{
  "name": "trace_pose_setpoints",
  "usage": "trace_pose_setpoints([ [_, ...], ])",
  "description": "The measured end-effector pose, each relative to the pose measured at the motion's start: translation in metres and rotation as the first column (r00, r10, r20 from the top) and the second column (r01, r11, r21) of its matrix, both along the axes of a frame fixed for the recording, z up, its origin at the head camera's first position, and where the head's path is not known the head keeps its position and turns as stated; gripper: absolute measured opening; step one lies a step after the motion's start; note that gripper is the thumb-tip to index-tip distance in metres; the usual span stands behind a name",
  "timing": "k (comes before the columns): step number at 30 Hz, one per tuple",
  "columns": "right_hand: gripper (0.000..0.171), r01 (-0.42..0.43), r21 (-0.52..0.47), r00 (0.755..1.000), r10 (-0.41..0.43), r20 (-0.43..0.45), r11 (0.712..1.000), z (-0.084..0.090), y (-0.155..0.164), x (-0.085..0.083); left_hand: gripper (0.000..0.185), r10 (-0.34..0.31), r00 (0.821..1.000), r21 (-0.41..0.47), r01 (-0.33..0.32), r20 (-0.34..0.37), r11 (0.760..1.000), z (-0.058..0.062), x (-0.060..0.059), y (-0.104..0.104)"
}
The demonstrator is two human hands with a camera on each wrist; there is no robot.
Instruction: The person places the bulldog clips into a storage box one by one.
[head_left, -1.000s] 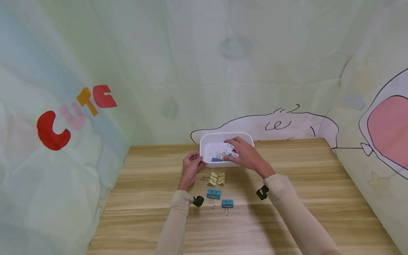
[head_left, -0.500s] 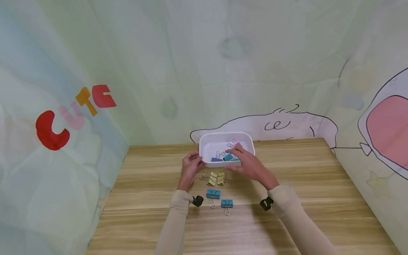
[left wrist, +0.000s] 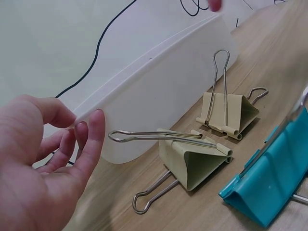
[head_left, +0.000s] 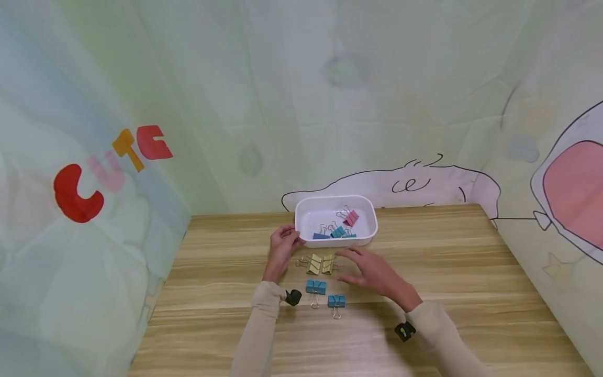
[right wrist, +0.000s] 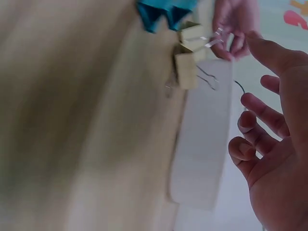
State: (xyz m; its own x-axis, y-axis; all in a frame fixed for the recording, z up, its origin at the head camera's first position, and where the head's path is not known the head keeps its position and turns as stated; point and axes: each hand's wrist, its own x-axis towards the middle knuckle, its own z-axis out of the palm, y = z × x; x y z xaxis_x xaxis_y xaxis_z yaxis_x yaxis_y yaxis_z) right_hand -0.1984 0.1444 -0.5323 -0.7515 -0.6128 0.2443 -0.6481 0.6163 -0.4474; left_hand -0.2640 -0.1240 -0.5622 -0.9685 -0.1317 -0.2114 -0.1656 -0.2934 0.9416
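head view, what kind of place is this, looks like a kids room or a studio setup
Most likely a staged tabletop set, not a lived-in room: a bare wooden table boxed in on three sides by a creased cartoon backdrop printed with "CUTE". On it sit only a white tray and sorted binder clips.

A wooden table [head_left: 471,272] stands against pale green cartoon-printed backdrop walls [head_left: 301,104].

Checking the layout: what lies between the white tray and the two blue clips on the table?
In the head view, two yellow clips lie between the white tray and the blue clips.
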Motion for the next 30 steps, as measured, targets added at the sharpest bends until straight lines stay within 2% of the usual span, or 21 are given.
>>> trace_pose_setpoints([
  [4,0.048,-0.050,0.003,0.998,0.050,-0.027,0.999,-0.022,0.001,0.016,0.038,0.008,1.000,0.004,-0.008,0.003,1.000,0.000,0.000,0.001],
  [7,0.043,-0.082,0.018,0.997,0.082,0.010,0.996,-0.039,0.000,0.029,0.038,0.009,1.000,0.009,-0.009,0.003,1.000,0.000,0.000,0.001],
  [11,0.046,-0.102,0.035,0.993,0.100,0.056,0.994,-0.052,0.001,0.044,0.039,0.001,1.000,0.011,-0.001,-0.004,1.000,-0.001,-0.001,0.002],
  [16,0.041,-0.095,0.029,0.994,0.093,0.055,0.995,-0.056,-0.001,0.052,0.039,0.001,1.000,0.005,-0.001,0.000,1.000,0.000,-0.001,0.002],
  [24,0.027,-0.100,-0.022,0.995,0.100,0.008,0.995,-0.062,-0.005,0.055,0.038,0.004,1.000,0.006,-0.004,0.003,1.000,0.000,-0.001,0.001],
  [30,0.026,-0.104,-0.037,0.994,0.103,-0.028,0.994,-0.064,-0.006,0.056,0.039,0.003,1.000,0.010,-0.003,0.005,1.000,0.001,0.001,0.001],
])
